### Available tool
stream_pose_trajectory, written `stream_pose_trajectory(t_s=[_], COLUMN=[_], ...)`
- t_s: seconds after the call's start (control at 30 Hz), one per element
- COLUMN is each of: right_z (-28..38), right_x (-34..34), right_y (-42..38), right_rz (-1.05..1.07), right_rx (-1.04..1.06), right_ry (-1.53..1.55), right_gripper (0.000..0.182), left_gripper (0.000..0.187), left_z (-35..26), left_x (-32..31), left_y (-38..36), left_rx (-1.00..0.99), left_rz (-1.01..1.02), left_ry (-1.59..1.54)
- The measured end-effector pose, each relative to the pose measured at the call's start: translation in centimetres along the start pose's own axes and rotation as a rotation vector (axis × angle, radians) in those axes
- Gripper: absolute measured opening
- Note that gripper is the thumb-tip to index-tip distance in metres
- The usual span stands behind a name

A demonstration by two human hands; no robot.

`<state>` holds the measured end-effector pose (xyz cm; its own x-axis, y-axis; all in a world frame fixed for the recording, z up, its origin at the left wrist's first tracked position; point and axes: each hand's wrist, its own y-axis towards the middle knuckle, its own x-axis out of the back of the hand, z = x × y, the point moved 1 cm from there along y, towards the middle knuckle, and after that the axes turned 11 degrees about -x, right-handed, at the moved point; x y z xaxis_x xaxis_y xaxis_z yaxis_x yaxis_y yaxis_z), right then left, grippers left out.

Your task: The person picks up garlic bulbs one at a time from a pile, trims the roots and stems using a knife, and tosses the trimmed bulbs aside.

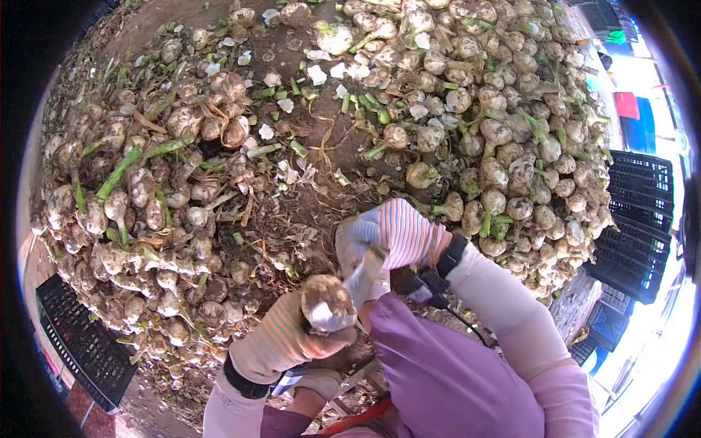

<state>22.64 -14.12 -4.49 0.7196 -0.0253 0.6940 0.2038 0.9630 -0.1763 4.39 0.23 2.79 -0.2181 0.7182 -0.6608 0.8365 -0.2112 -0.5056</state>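
My left hand (296, 332), in a striped knit glove, is closed around a soil-stained bulb (325, 298) in front of my lap. A bare white patch shows on the bulb's near side. My right hand (401, 237), in a glove with blue and pink stripes, is closed on a knife (359, 283). The pale blade points down and left, its edge right beside the held bulb. The knife's handle is mostly hidden by the fingers.
Heaps of dirty bulbs with green stems lie at the left (146, 190) and right (504, 146). White shavings (316, 74) and cut stems litter the soil between them. Black crates (84, 343) stand at lower left, and more crates (639, 219) at the right.
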Motion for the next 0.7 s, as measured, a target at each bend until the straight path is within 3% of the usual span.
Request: stream_pose_trajectory(t_s=[0.03,0.07,0.1,0.17,0.2,0.23,0.3,0.33,0.37,0.43,0.47,0.57,0.63,0.7], right_z=[-1.1,-3.1,-4.8,-4.1,-3.2,-2.3,-0.6,0.2,0.9,1.2,1.8,3.6,4.3,4.4], right_x=[0.1,0.1,0.3,1.3,1.8,1.7,1.4,1.3,1.1,-0.4,-0.7,0.7,1.0,0.8], right_y=[0.0,-0.5,-1.3,-2.0,-2.3,-2.2,-2.2,-2.1,-2.1,-2.3,-2.4,-1.5,-0.8,-0.3], right_rz=[0.064,0.044,0.037,-0.128,-0.155,-0.186,-0.169,-0.170,-0.079,0.004,0.032,0.056,0.024,0.049], right_rx=[-0.275,-0.416,-0.540,-0.421,-0.418,-0.421,-0.507,-0.509,-0.544,-0.519,-0.548,-0.502,-0.340,-0.359], right_ry=[-0.038,-0.027,-0.014,0.121,0.201,0.336,0.521,0.524,0.569,0.791,0.851,0.818,0.778,0.731], right_gripper=[0.020,0.020,0.020,0.018,0.015,0.014,0.008,0.008,0.013,0.019,0.019,0.019,0.020,0.018], left_gripper=[0.060,0.054,0.062,0.049,0.049,0.059,0.073,0.086,0.082,0.074,0.040,0.027,0.025,0.025], left_z=[0.1,0.2,0.2,0.0,-0.3,-0.1,0.6,0.1,-0.3,-1.5,-2.5,-1.1,-0.7,-0.1], left_x=[-0.2,-1.5,-2.5,-1.3,-0.9,-0.9,1.2,0.2,0.6,-0.6,-2.4,-1.0,-1.4,-2.1], left_y=[-0.2,-0.1,-0.8,-0.3,-0.3,-0.3,0.4,1.1,1.0,1.8,2.4,4.4,5.1,5.7], left_rx=[0.125,-0.174,0.075,-0.286,-0.402,-0.425,-0.433,-0.526,-0.510,-0.671,-0.734,-0.948,-0.905,-0.936], left_rz=[0.139,0.390,0.302,0.078,-0.008,-0.224,-0.235,-0.436,-0.355,-0.349,-0.572,-0.020,0.022,-0.085], left_ry=[-0.199,0.232,0.175,0.085,-0.158,-0.201,-0.258,-0.144,-0.282,-0.546,-0.654,-0.946,-0.972,-0.937])
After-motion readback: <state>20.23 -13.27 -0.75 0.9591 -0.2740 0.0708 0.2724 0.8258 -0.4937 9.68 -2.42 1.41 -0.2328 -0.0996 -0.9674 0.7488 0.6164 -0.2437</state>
